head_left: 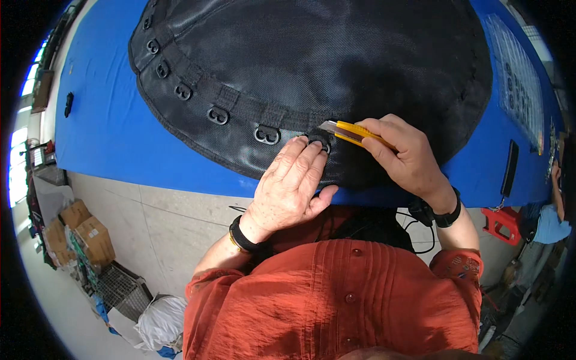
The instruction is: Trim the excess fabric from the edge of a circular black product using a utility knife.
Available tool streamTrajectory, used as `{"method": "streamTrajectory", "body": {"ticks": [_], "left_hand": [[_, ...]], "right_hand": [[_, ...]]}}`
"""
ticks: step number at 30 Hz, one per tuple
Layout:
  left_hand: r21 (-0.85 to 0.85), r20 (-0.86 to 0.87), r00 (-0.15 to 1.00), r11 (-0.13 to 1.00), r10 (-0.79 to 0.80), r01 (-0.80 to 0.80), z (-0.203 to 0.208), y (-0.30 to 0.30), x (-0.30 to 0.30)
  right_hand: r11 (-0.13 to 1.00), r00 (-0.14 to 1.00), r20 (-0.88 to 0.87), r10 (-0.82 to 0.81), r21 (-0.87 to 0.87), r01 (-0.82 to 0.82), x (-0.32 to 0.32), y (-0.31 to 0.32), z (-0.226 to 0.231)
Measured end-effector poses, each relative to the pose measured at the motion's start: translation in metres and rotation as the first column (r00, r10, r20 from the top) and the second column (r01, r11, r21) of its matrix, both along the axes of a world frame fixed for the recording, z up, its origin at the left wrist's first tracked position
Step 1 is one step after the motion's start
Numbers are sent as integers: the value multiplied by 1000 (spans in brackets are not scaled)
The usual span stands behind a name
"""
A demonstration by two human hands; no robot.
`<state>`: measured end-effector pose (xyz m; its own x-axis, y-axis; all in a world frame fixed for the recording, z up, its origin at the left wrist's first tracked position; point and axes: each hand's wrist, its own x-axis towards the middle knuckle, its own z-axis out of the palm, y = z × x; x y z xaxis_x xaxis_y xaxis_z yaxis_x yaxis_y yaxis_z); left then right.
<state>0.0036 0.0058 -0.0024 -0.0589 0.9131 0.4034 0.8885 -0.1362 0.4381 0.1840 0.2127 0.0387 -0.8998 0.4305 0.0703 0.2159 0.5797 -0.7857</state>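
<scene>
A large black mesh fabric piece (336,54) with a rounded bound edge spreads over the blue table. Along its near and left border runs a webbing strip with several black double-loop buckles (267,135). My left hand (290,183) lies on the border, fingers stretched out, its fingertips pressing on one buckle (320,141) that they partly cover. In my right hand (402,147) is a yellow utility knife (354,131), gripped between thumb and fingers. Its bare blade points left and meets the webbing just beyond my left fingertips.
Clear plastic packaging (516,78) and a black strip (510,168) lie on the blue table (108,132) at right; a small black piece (69,104) lies at left. A red stool (503,224), cardboard boxes (90,237) and a white bag (161,321) stand on the floor. Another person's arm (557,186) shows far right.
</scene>
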Motion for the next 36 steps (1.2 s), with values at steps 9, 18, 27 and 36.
{"method": "streamTrajectory", "body": {"ticks": [9, 18, 27, 36], "left_hand": [[15, -21, 1000, 1000, -11, 11, 0, 1, -1], [1, 4, 1000, 1000, -10, 10, -1, 0, -1], [3, -14, 1000, 1000, -3, 3, 0, -1, -1], [-10, -24, 1000, 1000, 5, -5, 0, -1, -1]], "right_hand": [[997, 999, 28, 39, 61, -41, 1, 3, 5], [996, 998, 36, 53, 72, -56, -3, 3, 5], [998, 999, 11, 32, 48, -33, -1, -1, 0], [998, 1000, -5, 3, 70, -2, 0, -5, -4]]}}
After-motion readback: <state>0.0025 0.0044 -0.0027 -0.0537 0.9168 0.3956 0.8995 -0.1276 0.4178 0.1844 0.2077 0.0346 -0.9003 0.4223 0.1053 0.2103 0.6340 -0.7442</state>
